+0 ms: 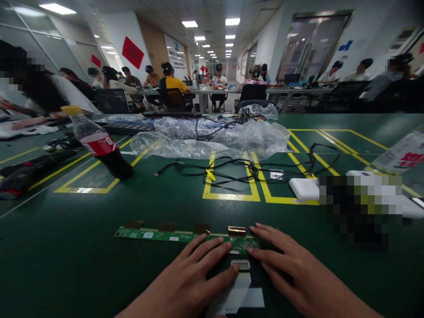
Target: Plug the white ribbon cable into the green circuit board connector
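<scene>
A long, narrow green circuit board (159, 235) lies on the table in front of me, with several copper-coloured flex tabs along its far edge. My left hand (192, 269) rests with spread fingers on the board's near edge. Its thumb touches a small connector (244, 264) at the end of a white flat ribbon cable (247, 298), just short of the board. Fingers apart, my right hand (291, 265) touches the board's right end, which it partly covers. The connector and board look separated by a small gap. The ribbon's near end is partly hidden under my left hand.
Beyond the board, black cables (232, 172) lie across yellow tape outlines, with clear plastic wrapping (212, 137) behind. A cola bottle (106, 148) stands left. At right are a white device (303, 188) and a clear bottle (402, 152). A co-worker's hand (29, 123) is far left.
</scene>
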Tool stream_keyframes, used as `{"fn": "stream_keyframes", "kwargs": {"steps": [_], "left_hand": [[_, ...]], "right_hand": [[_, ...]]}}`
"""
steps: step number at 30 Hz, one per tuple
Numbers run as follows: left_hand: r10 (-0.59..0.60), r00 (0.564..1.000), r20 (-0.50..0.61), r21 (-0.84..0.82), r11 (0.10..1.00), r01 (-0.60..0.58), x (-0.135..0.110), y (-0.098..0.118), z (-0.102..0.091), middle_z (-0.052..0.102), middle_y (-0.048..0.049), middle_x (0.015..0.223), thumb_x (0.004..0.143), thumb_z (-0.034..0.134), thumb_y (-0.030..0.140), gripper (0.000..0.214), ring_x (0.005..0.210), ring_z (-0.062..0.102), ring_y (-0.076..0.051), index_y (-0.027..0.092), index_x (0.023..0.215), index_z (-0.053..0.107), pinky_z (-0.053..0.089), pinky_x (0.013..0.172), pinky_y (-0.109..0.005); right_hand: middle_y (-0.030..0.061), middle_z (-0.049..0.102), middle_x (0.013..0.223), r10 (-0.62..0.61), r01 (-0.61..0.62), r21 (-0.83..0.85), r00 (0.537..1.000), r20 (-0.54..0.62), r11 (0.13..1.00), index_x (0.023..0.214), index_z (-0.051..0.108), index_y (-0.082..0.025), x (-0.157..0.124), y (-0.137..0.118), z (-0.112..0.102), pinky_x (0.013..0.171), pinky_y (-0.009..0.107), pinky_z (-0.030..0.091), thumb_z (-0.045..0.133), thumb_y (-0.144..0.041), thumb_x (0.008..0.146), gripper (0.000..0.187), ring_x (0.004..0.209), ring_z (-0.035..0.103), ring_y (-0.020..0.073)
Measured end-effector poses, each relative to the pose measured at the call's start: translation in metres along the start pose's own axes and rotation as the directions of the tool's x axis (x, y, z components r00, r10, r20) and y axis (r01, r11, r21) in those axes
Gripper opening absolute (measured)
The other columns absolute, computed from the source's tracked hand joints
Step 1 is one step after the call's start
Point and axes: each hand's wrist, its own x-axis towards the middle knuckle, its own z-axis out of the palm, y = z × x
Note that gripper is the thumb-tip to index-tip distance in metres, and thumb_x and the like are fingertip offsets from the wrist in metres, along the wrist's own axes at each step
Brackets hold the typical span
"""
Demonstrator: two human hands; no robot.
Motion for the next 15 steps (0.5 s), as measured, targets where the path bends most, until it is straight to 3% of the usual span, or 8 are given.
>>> {"fn": "stream_keyframes", "kwargs": {"steps": [3,7,11,15], "left_hand": [[0.001,1.000,-0.020,0.009,1.000,-0.001,-0.004,-0.004,0.000,0.054,-0.0118,0.149,0.095,0.065,0.045,0.057,0.137,0.049,-0.031,0.025,0.146,0.051,0.046,0.111,-0.049],[0.019,0.999,-0.031,0.030,0.999,-0.018,-0.002,-0.010,0.007,0.052,-0.0139,0.150,0.097,0.063,0.044,0.057,0.138,0.049,-0.032,0.022,0.147,0.048,0.047,0.110,-0.051],[0.003,1.000,0.007,-0.005,1.000,-0.003,0.000,-0.011,0.009,0.051,-0.0123,0.152,0.097,0.062,0.043,0.055,0.139,0.048,-0.031,0.024,0.147,0.048,0.044,0.112,-0.051],[-0.014,0.999,0.036,-0.071,0.997,0.017,-0.001,-0.014,0.014,0.050,-0.0123,0.152,0.096,0.062,0.045,0.057,0.139,0.048,-0.032,0.023,0.147,0.047,0.042,0.114,-0.052]], "right_hand": [[0.0013,0.047,0.156,-0.028,0.026,-0.044,0.999,-0.043,0.999,0.142,0.057,-0.036,-0.003,0.002,0.000,0.113,0.052,0.043,0.052,-0.020,0.097,0.047,0.142,0.045,0.0277],[0.0028,0.051,0.153,-0.065,0.052,-0.110,0.991,-0.121,0.993,0.143,0.056,-0.033,-0.002,-0.005,-0.002,0.113,0.054,0.042,0.056,-0.016,0.093,0.053,0.140,0.047,0.0287],[0.0035,0.051,0.152,-0.100,0.096,-0.063,0.993,-0.065,0.993,0.139,0.061,-0.033,0.002,-0.015,-0.004,0.111,0.049,0.045,0.061,-0.015,0.087,0.056,0.138,0.050,0.0296],[0.0033,0.050,0.153,-0.117,0.117,-0.002,0.993,-0.005,0.993,0.142,0.057,-0.037,0.004,-0.015,0.001,0.111,0.051,0.045,0.064,-0.015,0.083,0.063,0.138,0.050,0.0310]]}}
